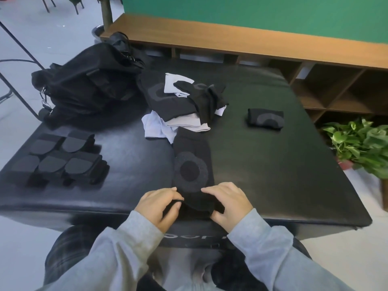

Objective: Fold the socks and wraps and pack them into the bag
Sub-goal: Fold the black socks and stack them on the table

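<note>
A black wrap with a grey ring pattern (192,162) lies lengthwise on the black table (273,175), its near end at the front edge. My left hand (160,203) and my right hand (227,203) each pinch a corner of that near end. A loose pile of black and white socks and wraps (184,103) sits behind it. One folded black wrap (265,118) lies apart at the right. Several folded black pieces (63,158) are lined up at the left. The black bag (88,85) stands at the table's far left corner.
A wooden shelf unit (315,80) runs behind the table under a green wall (273,15). A potted green plant (361,143) stands on the floor at the right. Chair legs and a metal stand are at the far left.
</note>
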`<state>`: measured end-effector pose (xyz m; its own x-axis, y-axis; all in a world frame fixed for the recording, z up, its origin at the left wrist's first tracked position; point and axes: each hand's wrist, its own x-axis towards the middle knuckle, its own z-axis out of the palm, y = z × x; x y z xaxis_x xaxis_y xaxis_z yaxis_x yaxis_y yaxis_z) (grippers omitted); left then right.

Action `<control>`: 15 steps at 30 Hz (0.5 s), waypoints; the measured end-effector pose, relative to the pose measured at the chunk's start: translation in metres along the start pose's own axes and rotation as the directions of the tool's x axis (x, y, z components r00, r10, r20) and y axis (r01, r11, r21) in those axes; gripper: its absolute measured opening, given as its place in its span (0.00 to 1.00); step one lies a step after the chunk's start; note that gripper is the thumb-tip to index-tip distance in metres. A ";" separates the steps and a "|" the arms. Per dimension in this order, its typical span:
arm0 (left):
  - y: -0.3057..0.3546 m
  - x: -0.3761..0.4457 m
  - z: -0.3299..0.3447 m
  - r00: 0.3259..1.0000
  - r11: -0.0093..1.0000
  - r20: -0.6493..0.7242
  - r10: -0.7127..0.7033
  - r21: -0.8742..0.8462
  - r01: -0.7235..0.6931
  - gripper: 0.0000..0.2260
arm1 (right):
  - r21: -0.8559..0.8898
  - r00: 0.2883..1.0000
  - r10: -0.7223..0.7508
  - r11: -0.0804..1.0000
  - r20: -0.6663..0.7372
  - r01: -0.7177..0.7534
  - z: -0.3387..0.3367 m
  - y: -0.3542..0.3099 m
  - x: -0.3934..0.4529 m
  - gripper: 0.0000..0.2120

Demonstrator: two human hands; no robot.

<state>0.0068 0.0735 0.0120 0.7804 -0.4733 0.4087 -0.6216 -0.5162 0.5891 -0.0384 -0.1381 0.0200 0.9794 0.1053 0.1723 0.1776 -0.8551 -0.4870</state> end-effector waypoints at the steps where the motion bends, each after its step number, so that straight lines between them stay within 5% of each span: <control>1: 0.000 0.000 0.000 1.000 1.000 0.019 0.001 -0.011 0.000 0.07 | -0.008 0.999 -0.039 0.999 -0.012 0.039 -0.001 -0.002 0.000 0.18; 7: -0.007 0.004 0.000 0.966 0.991 0.244 0.084 0.081 -0.106 0.23 | 0.084 0.997 -0.005 0.996 -0.080 0.012 0.003 -0.006 -0.003 0.11; 12: -0.001 0.005 -0.001 0.993 0.995 0.101 0.057 0.079 -0.065 0.10 | 0.093 0.996 0.027 0.995 -0.081 -0.019 0.001 -0.009 -0.006 0.13; 15: 0.000 0.003 -0.003 0.998 0.996 0.069 -0.008 0.094 0.002 0.12 | 0.103 0.991 0.097 0.991 -0.093 -0.088 -0.002 -0.013 -0.006 0.14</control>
<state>0.0095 0.0738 0.0154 0.7790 -0.5168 0.3551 -0.6239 -0.5822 0.5214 -0.0469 -0.1292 0.0269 0.9788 -0.0264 0.2033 0.0999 -0.8045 -0.5855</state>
